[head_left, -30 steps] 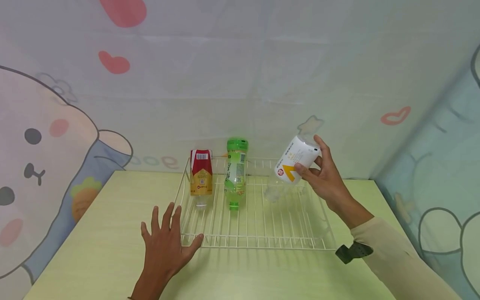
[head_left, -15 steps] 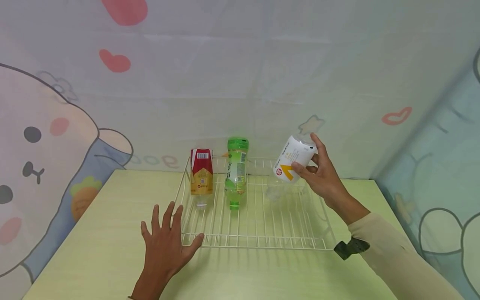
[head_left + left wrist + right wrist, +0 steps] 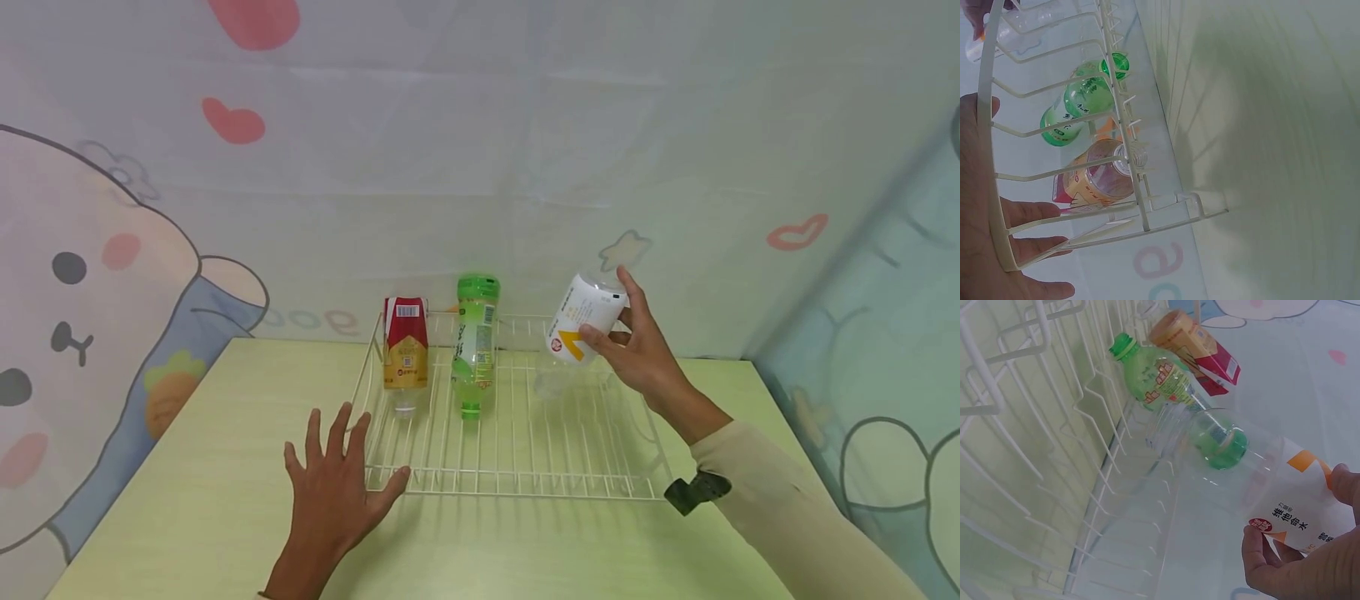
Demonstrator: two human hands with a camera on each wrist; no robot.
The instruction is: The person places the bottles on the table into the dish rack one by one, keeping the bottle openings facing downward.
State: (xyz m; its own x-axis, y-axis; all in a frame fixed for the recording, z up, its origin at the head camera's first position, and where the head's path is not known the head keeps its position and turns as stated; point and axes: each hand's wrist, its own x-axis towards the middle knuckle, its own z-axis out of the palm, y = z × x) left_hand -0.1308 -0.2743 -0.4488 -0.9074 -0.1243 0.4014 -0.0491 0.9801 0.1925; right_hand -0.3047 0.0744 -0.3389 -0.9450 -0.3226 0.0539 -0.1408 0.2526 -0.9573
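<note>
My right hand (image 3: 641, 354) grips a clear plastic bottle with a white label (image 3: 587, 315) by its label, thumb in front and fingers behind. The bottle tilts, its neck pointing down and left over the right half of a white wire rack (image 3: 510, 497); in the right wrist view the neck overlaps a green bottle (image 3: 1163, 378). My left hand (image 3: 330, 496) lies at the rack's front left corner with fingers spread. In the left wrist view its fingers (image 3: 1035, 212) extend past the rack's rail. A bottle with a red and gold label (image 3: 406, 346) leans neck-down at the rack's left.
The rack stands on a pale wooden table (image 3: 247, 400). A printed cloth wall (image 3: 465, 167) rises right behind it, and another cloth wall (image 3: 885, 333) borders the table's right side. A dark strap device (image 3: 697, 492) sits on my right wrist.
My right hand has shifted slightly left with the white-labelled bottle, which keeps its tilt. The left hand and the other two bottles stay in place.
</note>
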